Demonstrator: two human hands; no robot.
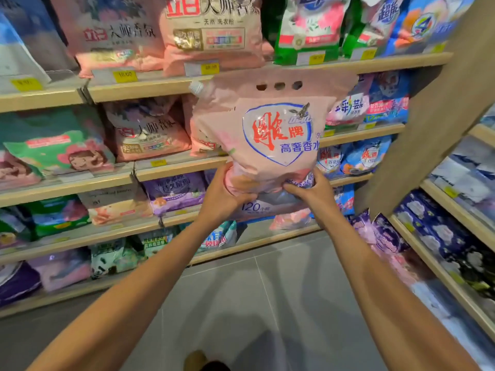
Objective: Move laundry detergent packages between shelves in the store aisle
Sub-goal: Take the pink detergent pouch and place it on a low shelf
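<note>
Held pink plastic detergent bag with three punched handle holes [270,135]: red "雕牌" inside a blue heart outline, blue "高奢香水" under it, "120小时" on the bluish bottom band. Pink-and-beige powder bag on the top shelf [211,30]: red "立白", dark "大师香氛", smaller "天然洗衣粉". Pink bag to its left [115,36]: same "立白 大师香氛". Yellow price tag on the wooden shelf edge [124,75]: "10.00". Blue bag at top right [420,25]: big "4". Other tags and packs too blurred to read.

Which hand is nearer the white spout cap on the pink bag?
Left. The left hand grips the pink detergent bag's bottom below the white cap; the right hand grips farther right.
</note>
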